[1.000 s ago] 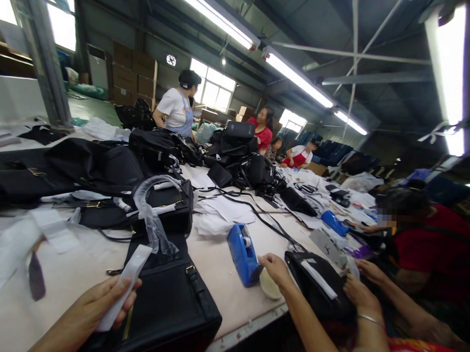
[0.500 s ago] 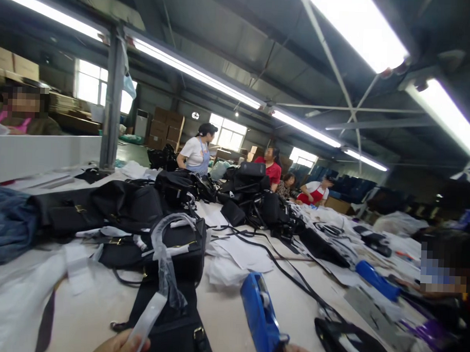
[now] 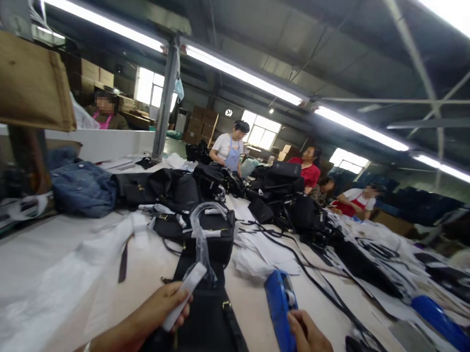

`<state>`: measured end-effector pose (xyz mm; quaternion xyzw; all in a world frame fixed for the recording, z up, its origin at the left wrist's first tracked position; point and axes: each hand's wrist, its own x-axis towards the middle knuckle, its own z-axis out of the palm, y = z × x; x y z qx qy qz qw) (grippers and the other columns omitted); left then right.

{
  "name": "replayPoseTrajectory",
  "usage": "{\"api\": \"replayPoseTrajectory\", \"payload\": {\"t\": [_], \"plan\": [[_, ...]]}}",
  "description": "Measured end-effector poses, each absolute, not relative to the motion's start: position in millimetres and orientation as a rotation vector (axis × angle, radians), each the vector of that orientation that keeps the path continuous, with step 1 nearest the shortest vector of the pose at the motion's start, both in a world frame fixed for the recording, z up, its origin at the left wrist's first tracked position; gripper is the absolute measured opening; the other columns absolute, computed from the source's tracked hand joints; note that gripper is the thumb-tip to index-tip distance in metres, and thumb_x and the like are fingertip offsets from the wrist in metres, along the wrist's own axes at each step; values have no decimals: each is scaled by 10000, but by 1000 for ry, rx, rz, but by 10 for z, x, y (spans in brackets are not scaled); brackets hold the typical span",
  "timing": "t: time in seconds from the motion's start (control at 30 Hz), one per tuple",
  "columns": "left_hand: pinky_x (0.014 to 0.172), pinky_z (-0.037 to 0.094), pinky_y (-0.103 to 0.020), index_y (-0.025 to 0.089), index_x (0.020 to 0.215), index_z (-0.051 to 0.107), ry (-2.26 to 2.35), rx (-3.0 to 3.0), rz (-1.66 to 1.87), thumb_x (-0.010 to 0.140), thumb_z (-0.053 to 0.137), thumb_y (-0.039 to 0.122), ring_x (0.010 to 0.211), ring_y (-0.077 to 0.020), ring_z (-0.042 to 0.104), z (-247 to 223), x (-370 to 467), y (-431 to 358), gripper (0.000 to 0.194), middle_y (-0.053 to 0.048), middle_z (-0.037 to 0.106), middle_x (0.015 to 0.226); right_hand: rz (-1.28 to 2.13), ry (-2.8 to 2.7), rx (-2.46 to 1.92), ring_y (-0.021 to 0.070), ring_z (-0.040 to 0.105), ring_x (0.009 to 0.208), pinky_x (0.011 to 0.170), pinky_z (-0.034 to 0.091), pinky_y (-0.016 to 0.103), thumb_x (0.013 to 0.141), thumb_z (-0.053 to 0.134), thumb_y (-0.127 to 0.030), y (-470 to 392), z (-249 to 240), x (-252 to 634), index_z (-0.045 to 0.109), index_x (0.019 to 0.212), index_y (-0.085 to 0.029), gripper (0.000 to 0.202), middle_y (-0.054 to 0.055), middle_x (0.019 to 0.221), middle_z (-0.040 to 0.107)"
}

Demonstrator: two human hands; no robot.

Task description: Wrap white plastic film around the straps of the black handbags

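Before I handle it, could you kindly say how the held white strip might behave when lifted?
The white strip is probably fairly stiff, as its upper end juts out without drooping. Being narrow, it is likely light; its smooth-looking surface might be slippery.

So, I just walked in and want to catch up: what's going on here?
The camera wearer's left grip holds a pale strip by a black bag. The right grip is at a blue tape dispenser on the table; whether it pinches any tape is unclear. More bags are piled farther back, with co-workers beyond.
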<state>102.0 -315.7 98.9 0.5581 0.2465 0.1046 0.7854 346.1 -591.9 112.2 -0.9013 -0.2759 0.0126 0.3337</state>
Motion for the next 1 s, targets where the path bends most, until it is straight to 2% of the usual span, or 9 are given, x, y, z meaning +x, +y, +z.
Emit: {"api": "replayPoseTrajectory", "payload": {"t": [0.1,0.2,0.3,0.47,0.6,0.7,0.87,1.0], "plan": [[489,398,-201,150,873,559,541,1223,216,737,640,589,567,-114,564,1038,968,-3165,467,-13,608,718,345,-941,-2103,177,565,613,608,454,278,867,464,-503,-5413,1382,2993,631,936,-249,312,22,744,620],[490,376,-197,144,936,551,515,1278,174,805,575,566,528,-101,544,1016,925,-3145,443,7,590,661,604,-1086,-1833,152,536,625,579,427,244,890,491,-425,-4951,1486,2547,635,970,-219,265,12,753,599],[454,332,-194,150,915,528,504,1334,209,828,544,550,465,-85,481,989,903,-3144,410,35,553,607,727,-1165,-1669,137,518,628,559,402,221,892,512,-352,-4648,1460,2251,646,950,-208,205,-3,735,587],[445,322,-202,156,855,518,471,1401,247,823,551,474,465,-88,458,1012,918,-3164,321,41,540,588,679,-1277,-1621,126,507,639,583,389,214,897,518,-306,-4372,1342,2153,668,940,-195,192,-15,712,596],[454,345,-201,162,938,490,485,1343,226,802,533,333,466,-92,476,1006,923,-3155,222,43,557,602,633,-1335,-1626,143,559,701,654,415,227,889,520,-273,-4244,1280,2180,673,917,-194,174,-2,761,645],[455,348,-197,165,982,476,469,1306,229,785,495,260,478,-94,487,985,914,-3138,221,37,571,620,619,-1350,-1642,149,587,733,689,421,233,887,514,-239,-4191,1253,2182,668,916,-201,162,0,805,661],[464,342,-191,171,970,469,434,1262,201,776,478,229,483,-88,477,1035,883,-3109,203,39,561,626,615,-1359,-1648,146,597,748,699,411,232,875,505,-177,-4159,1258,2178,651,918,-211,156,-10,814,658],[481,336,-192,172,955,470,387,1261,164,814,483,266,503,-86,463,1120,854,-3090,170,40,547,635,626,-1376,-1662,142,586,738,690,406,233,856,510,-152,-4148,1270,2209,647,930,-217,168,-12,813,646]]}}
